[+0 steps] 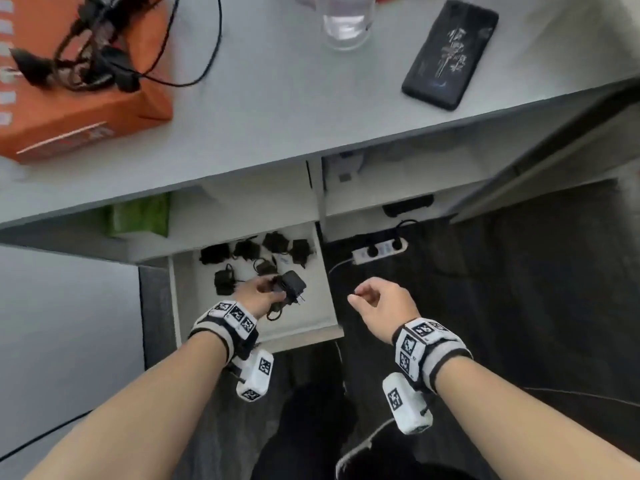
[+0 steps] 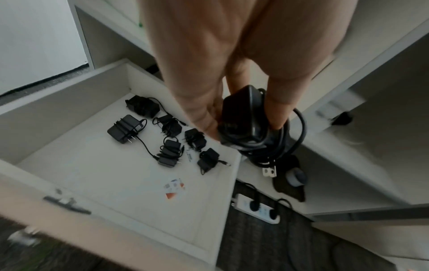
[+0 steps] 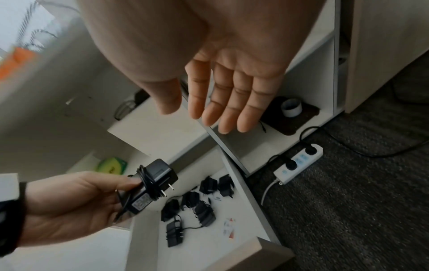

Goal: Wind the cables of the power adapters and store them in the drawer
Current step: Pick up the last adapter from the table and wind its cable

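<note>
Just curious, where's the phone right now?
In the head view the phone lies on the desk top, far right, beside the glass.

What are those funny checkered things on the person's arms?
Both forearms are bare, with no sleeves. Each wrist wears a grey and black band covered in white tiles printed with black square codes. A white box with the same codes hangs under each band.

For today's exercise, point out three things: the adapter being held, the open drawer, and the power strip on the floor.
adapter (image 3: 153, 185): right wrist view, on its cable-wrapped body.
drawer (image 2: 116, 176): left wrist view, on its bare floor.
power strip (image 3: 299, 165): right wrist view, on its white casing.
</note>
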### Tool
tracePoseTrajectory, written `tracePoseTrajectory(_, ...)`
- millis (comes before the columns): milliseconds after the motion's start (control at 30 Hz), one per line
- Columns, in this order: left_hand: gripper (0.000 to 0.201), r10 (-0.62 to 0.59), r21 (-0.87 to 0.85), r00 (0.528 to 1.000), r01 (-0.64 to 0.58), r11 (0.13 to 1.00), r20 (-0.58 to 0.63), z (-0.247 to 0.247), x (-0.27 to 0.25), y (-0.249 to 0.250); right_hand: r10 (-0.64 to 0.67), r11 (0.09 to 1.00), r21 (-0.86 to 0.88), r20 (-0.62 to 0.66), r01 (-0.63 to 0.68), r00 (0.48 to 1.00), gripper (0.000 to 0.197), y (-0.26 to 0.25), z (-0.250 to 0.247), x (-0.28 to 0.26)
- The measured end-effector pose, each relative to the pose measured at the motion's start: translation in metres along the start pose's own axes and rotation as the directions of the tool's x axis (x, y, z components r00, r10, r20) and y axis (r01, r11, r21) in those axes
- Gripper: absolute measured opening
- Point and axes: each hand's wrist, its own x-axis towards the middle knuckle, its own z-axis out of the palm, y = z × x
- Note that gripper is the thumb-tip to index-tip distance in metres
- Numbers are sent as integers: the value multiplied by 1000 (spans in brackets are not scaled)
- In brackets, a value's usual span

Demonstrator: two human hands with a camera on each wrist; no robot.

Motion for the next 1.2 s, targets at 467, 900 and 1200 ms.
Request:
tracePoseTrajectory(467,32,-25,425,998,-5,905,63,100,236,-87,-26,997,-73,-47,22,999,19,138,72,146)
tracePoseTrajectory(900,60,21,611,997,26,791,-71,109,255,-93,-261,964,-76,-101,254,960,10,107,74,158)
tracePoseTrajectory(1200,51,314,688,943,-301,661,110,69,67,55,-302,952,-4,-176,306,937,11,23,-20,51)
